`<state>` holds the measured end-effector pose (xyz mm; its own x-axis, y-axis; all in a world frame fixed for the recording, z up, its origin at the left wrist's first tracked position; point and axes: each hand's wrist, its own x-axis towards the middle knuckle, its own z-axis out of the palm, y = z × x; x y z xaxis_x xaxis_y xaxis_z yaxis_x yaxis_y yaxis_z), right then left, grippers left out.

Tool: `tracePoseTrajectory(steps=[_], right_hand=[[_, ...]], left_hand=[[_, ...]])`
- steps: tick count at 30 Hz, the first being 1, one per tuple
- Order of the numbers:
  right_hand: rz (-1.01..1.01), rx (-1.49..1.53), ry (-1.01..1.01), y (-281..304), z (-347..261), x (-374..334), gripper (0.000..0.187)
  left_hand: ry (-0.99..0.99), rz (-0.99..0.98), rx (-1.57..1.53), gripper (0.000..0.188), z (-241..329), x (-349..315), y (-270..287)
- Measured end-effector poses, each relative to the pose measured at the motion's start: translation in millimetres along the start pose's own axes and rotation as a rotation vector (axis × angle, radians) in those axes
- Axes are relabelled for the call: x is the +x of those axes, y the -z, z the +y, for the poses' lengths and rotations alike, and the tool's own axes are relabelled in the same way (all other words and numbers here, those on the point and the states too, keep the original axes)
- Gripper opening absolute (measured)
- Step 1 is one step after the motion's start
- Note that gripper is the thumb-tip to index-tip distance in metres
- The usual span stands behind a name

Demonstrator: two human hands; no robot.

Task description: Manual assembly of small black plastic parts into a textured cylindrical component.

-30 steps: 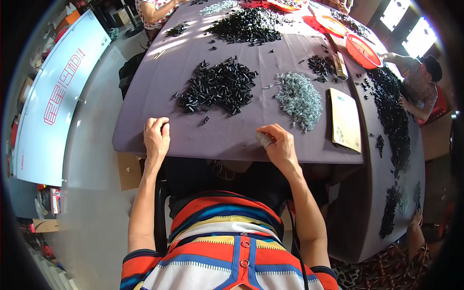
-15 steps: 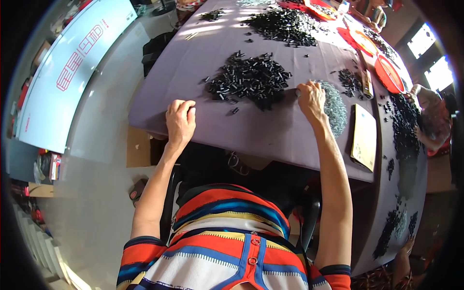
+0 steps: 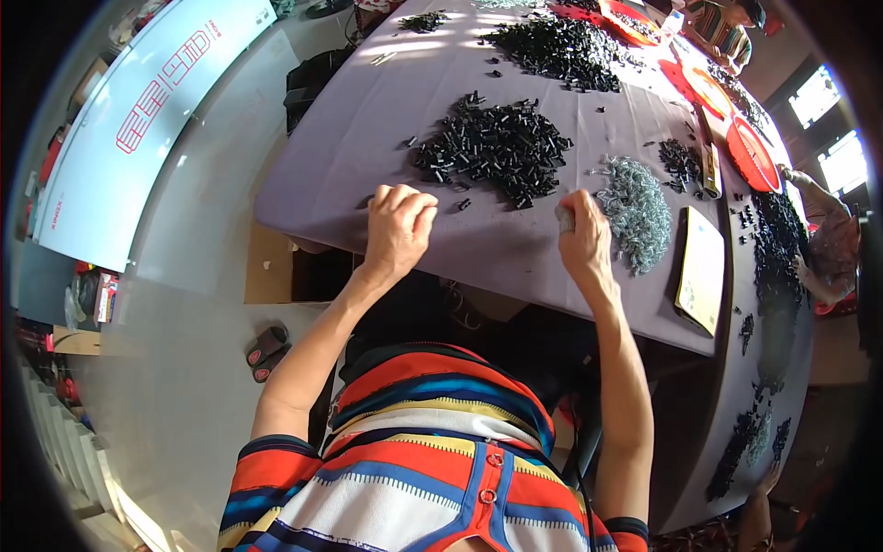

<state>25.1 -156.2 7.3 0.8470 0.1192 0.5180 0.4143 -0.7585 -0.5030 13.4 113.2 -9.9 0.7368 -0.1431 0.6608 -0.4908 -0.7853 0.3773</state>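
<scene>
My left hand (image 3: 397,228) is curled above the near edge of the cloth-covered table (image 3: 322,175), its fingers bent inward; whatever lies in them is too small or hidden to make out. My right hand (image 3: 583,235) is also closed, thumb against the fingers, just left of a pile of small shiny silvery-clear pieces (image 3: 636,216). What it pinches does not show clearly. Beyond and between both hands spreads a heap of short black cylinder-like parts (image 3: 497,147), with a few loose ones at its near side.
A yellowish flat box or booklet (image 3: 701,271) lies at the right edge. Further off are a larger black heap (image 3: 561,51) and red baskets (image 3: 752,155). Other people (image 3: 828,230) sit along the right side. A white cabinet (image 3: 147,129) stands at the left.
My right hand has come away from the silvery pile, toward me. My left hand has moved right, nearer the other hand. The view has shifted slightly.
</scene>
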Motion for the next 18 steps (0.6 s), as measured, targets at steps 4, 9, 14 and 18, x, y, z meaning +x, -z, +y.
tracePoseTrajectory(steps=[4,9,14,18], right_hand=[[0.0,0.172,-0.121,7.5,-21.3,-23.2,0.019],[0.033,0.35,-0.325,3.5,-31.1,-39.4,0.024],[0.076,0.409,-0.301,-4.5,-26.2,-50.6,0.025],[0.005,0.508,-0.364,0.2,-41.8,-49.0,0.025]], left_hand=[[-0.013,-0.054,-0.034,0.015,13.4,7.7,-17.7],[0.045,-0.18,0.055,0.016,22.0,8.8,-31.3],[0.057,-0.195,0.035,0.011,26.0,11.5,-36.3],[0.163,-0.141,-0.355,0.008,40.3,6.3,-27.8]])
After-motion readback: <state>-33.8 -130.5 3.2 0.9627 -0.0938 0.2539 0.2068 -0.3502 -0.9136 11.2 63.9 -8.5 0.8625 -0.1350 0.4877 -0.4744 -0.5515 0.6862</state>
